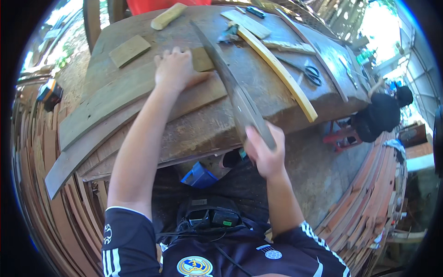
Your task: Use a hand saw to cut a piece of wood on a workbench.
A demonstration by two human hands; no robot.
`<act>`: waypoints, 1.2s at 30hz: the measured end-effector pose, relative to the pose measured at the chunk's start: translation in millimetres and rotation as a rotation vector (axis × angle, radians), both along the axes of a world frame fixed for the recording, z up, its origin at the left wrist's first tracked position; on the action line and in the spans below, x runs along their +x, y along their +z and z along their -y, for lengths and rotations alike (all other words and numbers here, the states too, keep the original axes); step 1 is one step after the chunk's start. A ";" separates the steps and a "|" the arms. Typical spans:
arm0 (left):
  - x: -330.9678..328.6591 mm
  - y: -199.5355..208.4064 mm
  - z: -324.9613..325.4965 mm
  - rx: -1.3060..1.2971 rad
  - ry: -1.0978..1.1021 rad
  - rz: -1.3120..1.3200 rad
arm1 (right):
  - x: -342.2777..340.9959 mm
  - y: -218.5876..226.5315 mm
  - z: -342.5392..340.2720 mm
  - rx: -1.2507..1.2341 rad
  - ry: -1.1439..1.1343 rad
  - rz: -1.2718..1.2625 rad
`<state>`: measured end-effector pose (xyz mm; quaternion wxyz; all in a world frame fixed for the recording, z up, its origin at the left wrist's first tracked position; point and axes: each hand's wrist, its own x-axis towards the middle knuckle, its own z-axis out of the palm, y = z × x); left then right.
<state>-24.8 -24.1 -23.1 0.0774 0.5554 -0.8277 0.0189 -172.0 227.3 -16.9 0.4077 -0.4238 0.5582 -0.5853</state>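
Observation:
My left hand [174, 71] presses down over a long wooden board [113, 104], its fingers bent across the far side and its thumb stretched toward the saw. A second board [203, 96] lies alongside, nearer to me. My right hand [266, 150] is wrapped round the handle end of a handsaw [230, 85]. The long blade slants away to the far left, beside the right-hand end of the boards. Whether its teeth touch the wood I cannot tell. A short wood offcut [130, 51] rests beyond the left hand.
On the worn wooden table [194, 134] lie a curved pale strip [277, 69], black-handled scissors [313, 75] and a wooden block [168, 16]. Stacked planks [364, 203] flank me on both sides. A blue container [198, 175] is below the near edge. Another person [378, 115] sits at right.

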 end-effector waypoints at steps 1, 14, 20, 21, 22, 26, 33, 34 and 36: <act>-0.6 -2.2 -2.2 0.006 -0.009 -0.001 | -3.0 -4.0 20.4 0.006 -0.009 -0.001; 2.7 9.6 -16.9 0.026 -0.087 -0.030 | 7.8 -23.3 49.1 -0.079 -0.004 -0.264; 0.8 3.6 -13.6 0.051 -0.047 -0.029 | 12.6 -7.8 -22.8 -0.017 -0.056 -0.229; -0.2 5.1 -13.4 0.023 -0.052 -0.027 | 8.5 -3.3 -18.7 -0.004 -0.043 -0.149; -2.5 6.2 -14.4 -0.002 -0.070 -0.023 | 6.0 0.0 -14.6 0.011 -0.044 -0.068; 5.0 4.2 -9.1 0.004 -0.075 -0.004 | 3.7 -16.2 47.3 -0.061 0.027 -0.197; -10.5 -3.0 -26.7 -0.007 -0.119 -0.045 | 12.6 -12.9 18.0 -0.032 -0.075 -0.125; -8.2 -1.8 -25.8 -0.005 -0.109 -0.047 | 7.7 -13.1 23.9 -0.027 -0.058 -0.166; -6.1 2.4 -26.6 -0.012 -0.125 -0.046 | -1.6 -5.8 48.7 -0.049 -0.003 -0.001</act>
